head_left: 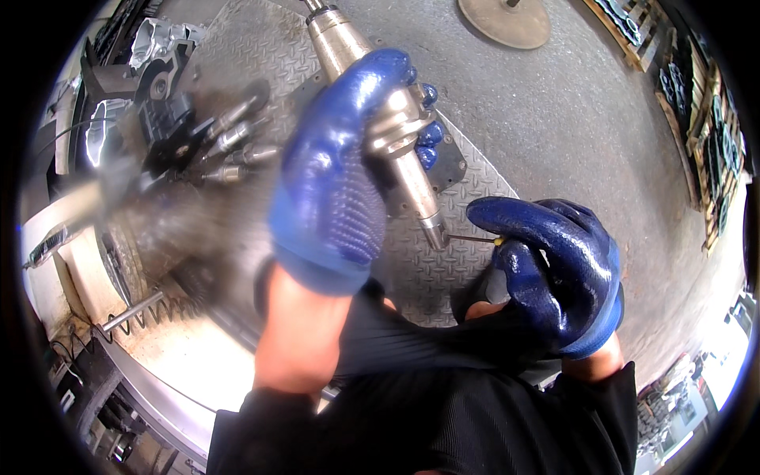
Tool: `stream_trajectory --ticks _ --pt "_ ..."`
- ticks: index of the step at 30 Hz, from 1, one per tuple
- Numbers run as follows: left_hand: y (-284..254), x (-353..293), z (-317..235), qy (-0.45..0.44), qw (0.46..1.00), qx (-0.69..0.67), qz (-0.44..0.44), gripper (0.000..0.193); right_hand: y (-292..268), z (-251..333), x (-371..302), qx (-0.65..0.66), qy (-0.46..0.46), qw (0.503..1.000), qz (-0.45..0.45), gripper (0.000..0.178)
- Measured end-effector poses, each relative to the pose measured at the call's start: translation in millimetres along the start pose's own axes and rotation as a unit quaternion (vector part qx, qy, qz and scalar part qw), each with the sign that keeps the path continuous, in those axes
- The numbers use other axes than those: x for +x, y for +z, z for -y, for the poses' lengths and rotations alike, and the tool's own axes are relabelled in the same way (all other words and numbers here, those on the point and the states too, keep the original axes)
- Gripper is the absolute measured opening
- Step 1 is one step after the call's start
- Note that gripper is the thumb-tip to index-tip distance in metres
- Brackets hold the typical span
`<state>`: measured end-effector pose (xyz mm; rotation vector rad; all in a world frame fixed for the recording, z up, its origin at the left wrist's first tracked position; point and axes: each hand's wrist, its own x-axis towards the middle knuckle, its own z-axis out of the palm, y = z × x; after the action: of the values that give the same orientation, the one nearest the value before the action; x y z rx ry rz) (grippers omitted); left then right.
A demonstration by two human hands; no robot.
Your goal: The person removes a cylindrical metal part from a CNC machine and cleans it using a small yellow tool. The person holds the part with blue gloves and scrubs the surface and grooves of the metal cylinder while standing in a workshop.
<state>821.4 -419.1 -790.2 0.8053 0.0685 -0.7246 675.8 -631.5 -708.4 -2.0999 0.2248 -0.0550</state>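
Note:
My left hand (328, 170), in a blue coated glove, is wrapped round a silver machine tool holder (398, 127). The holder slants across the view, its tapered end at the top and its narrow nose toward my right hand. Lower down on the right, my right hand (562, 257), gloved the same way, pinches a thin metal rod (473, 238) with a yellow part at the fingers. The rod's far tip meets the side of the holder's nose; whether it sits in a hole there, I cannot tell.
Several more tool holders (229, 138) lie blurred at the left, beside cast metal parts (158, 39). A coiled hose (162, 309) hangs by the pale machine frame. Below are a tread plate (443, 269) and a dark flat plate (453, 165). A round disc base (507, 22) and wooden pallets (701, 142) stand farther off.

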Motion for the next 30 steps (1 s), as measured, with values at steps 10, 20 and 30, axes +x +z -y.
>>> stream_trajectory --ticks 10,20,30 --pt "-0.7 -3.0 0.4 0.021 0.999 0.023 0.016 0.047 -0.5 -8.1 -0.7 -0.023 -0.071 0.997 0.002 0.044" --pt "32.1 17.5 1.1 0.19 0.916 0.344 0.085 0.041 -0.7 -10.5 -6.6 -0.058 -0.053 0.997 -0.007 0.045" --pt "8.8 1.1 -1.6 0.009 0.999 0.027 0.014 0.041 0.6 -12.5 -12.6 -0.063 -0.089 0.994 -0.014 0.048"
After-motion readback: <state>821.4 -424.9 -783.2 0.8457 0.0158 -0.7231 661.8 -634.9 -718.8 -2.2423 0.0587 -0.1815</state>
